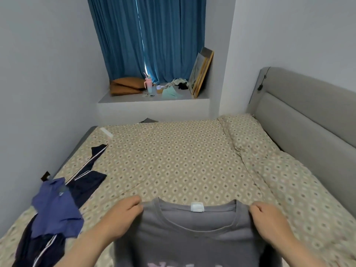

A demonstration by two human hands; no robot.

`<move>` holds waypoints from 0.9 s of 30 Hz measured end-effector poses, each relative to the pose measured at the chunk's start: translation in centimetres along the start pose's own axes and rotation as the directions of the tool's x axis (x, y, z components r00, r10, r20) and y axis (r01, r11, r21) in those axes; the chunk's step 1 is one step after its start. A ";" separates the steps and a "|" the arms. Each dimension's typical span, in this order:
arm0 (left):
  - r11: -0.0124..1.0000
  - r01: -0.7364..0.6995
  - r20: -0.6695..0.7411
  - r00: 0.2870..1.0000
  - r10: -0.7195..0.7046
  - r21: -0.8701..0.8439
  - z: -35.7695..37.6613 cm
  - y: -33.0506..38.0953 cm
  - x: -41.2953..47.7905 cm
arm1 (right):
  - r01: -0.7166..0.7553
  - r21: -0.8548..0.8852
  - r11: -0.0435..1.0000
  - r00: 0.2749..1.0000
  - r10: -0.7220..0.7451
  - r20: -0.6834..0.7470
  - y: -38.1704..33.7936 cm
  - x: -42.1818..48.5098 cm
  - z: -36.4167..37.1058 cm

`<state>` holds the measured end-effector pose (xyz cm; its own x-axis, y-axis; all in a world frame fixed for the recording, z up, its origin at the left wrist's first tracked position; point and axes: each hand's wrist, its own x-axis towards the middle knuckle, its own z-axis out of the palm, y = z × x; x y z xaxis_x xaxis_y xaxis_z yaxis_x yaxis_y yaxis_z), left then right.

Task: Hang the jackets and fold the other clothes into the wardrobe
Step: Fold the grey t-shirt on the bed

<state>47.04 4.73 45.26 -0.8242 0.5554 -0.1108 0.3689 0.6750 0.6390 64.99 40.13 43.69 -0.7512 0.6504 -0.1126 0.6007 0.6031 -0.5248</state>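
Grey shirt (194,237) laid at near edge of bed (173,160), label up | left hand (123,216) curled, left shoulder seam pinched | right hand (267,218) curled, right shoulder seam pinched | blue top (55,207) heaped on navy jacket (86,180), well left of shirt | sill (152,98) cluttered beyond bed.

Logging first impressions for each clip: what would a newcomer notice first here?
The left hand and right hand pinch the shoulders of a grey T-shirt at the bottom centre, over the patterned bed. A blue top and navy clothes lie on the bed's left side; blue curtains hang behind.
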 end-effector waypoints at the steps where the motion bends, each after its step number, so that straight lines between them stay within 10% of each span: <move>1: 1.000 0.017 0.034 0.999 -0.017 -0.002 1.2 -1.4 1.4 | -0.044 -0.005 0.999 0.999 0.044 0.014 0.8 0.8 1.5; 16: 0.961 0.277 0.210 0.939 -0.274 0.013 17.7 -17.5 17.4 | -0.197 -0.105 0.975 0.977 0.204 0.058 5.8 16.9 20.2; 27: 0.889 0.350 -0.118 0.937 -0.330 0.296 30.4 -29.7 32.3 | -0.031 -0.138 0.990 0.990 0.050 0.133 13.6 33.8 39.2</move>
<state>22.51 17.33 -0.44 -0.9443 0.2402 -0.2247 0.1662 0.9380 0.3042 36.99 52.21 -0.33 -0.7501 0.6122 -0.2500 0.6559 0.6403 -0.3998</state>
